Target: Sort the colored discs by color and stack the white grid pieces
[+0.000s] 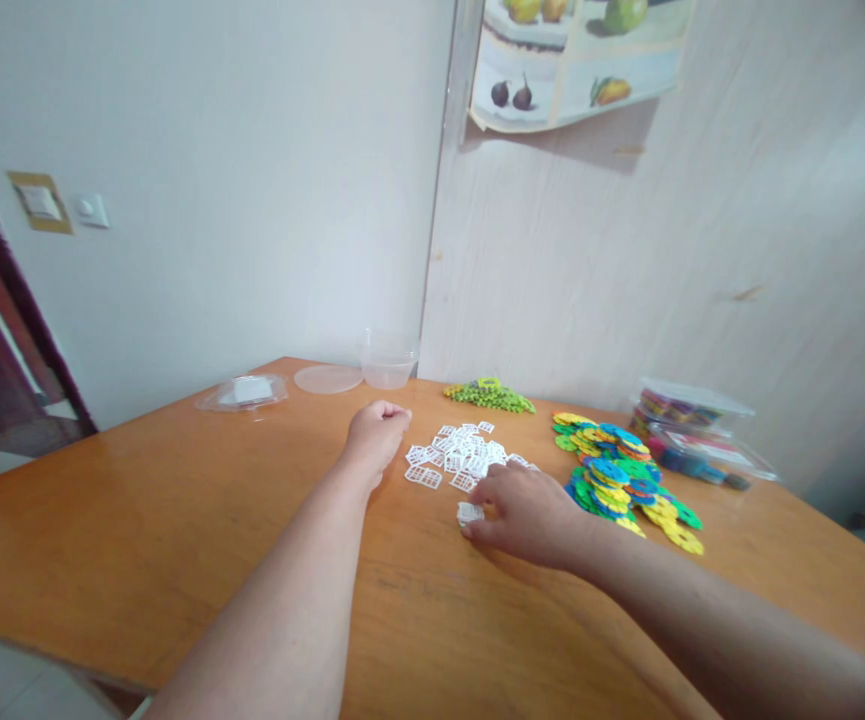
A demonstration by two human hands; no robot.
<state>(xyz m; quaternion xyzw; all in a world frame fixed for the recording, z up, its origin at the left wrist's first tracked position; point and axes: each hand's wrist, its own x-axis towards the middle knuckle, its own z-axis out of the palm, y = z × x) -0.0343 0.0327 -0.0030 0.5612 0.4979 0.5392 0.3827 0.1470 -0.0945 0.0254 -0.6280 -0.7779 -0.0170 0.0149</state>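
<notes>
White grid pieces under both hands on the table

A small stack of white pieces (469, 514) sits pinched in the right hand (523, 512) fingers, at the near edge of the white pile (462, 456); the left hand (376, 437), curled shut into a loose fist, rests beside that pile on the orange table (139, 530), coloured discs (623, 480) to the right.

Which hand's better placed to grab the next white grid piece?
Probably left: the left hand rests closed beside the white grid pieces, while the right hand already pinches a white piece.
</notes>
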